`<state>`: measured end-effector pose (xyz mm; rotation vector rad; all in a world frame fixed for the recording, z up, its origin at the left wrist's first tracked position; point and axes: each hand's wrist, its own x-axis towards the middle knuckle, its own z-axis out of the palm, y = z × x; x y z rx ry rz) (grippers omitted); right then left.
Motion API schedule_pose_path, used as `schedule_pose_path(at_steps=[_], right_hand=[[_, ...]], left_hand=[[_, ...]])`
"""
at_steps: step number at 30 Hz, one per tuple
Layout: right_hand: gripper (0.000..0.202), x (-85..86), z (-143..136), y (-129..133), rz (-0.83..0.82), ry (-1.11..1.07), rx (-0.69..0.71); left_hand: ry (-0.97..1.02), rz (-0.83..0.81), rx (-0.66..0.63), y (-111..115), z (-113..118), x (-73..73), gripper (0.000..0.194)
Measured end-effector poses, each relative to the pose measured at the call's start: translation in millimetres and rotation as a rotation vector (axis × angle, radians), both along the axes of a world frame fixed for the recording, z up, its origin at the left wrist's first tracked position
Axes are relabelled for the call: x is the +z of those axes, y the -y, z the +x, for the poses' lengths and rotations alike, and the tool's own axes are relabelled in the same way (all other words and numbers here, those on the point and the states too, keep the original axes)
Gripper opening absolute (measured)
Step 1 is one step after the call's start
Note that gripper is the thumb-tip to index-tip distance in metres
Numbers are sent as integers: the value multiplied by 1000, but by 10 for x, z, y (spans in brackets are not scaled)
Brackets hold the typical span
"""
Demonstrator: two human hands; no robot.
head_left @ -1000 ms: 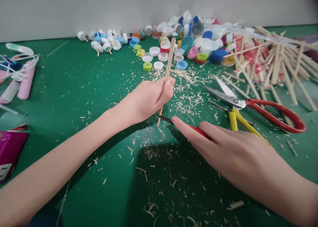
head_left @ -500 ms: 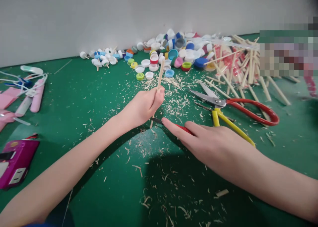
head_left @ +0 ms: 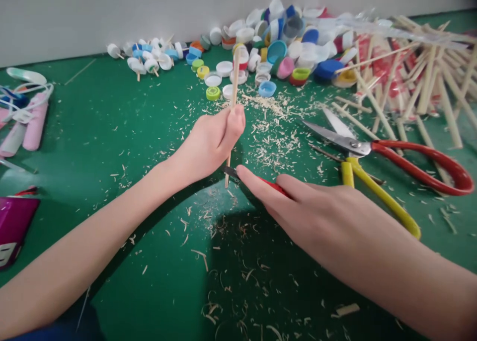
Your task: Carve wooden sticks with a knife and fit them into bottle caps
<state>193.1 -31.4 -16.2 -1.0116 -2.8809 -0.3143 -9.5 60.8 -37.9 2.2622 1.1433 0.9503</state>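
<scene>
No text, label, brand or number can be read with certainty. The lime-green cap point(head_left: 213, 93) has raised or printed marks on its top, too small to make out. The red-and-white plastic wrapping point(head_left: 383, 72) under the sticks has a white pattern on red that may be printing, though creases and the sticks across it make this hard to judge. On the magenta box point(head_left: 17, 224) at the left edge, a white panel point(head_left: 7, 253) bears small marks, cut off by the frame and unreadable.
</scene>
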Motion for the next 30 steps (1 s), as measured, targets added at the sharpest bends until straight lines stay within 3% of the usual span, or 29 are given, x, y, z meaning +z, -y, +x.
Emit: schedule_pose_path(at_steps=[4, 8, 12, 16, 23, 30], right_hand=[[72, -37, -43, 37, 31, -47, -75], [78, -96, -6, 96, 17, -43, -65], [81, -157, 78, 171, -21, -49, -55], [76, -113, 106, 205, -70, -79, -36], [68, 40, 62, 70, 103, 8, -49], [80, -100, 106, 55, 48, -33, 2]], left_hand=[[-53, 40, -47, 62, 40, 126, 48], [-114, 43, -81, 59, -20, 222, 49], [-135, 55, -25, 31, -126, 215, 51], [-161, 56, -21, 55, -131, 211, 50], [-174, 34, -29, 107, -73, 276, 43], [-144, 5, -56, 141, -76, 312, 35]])
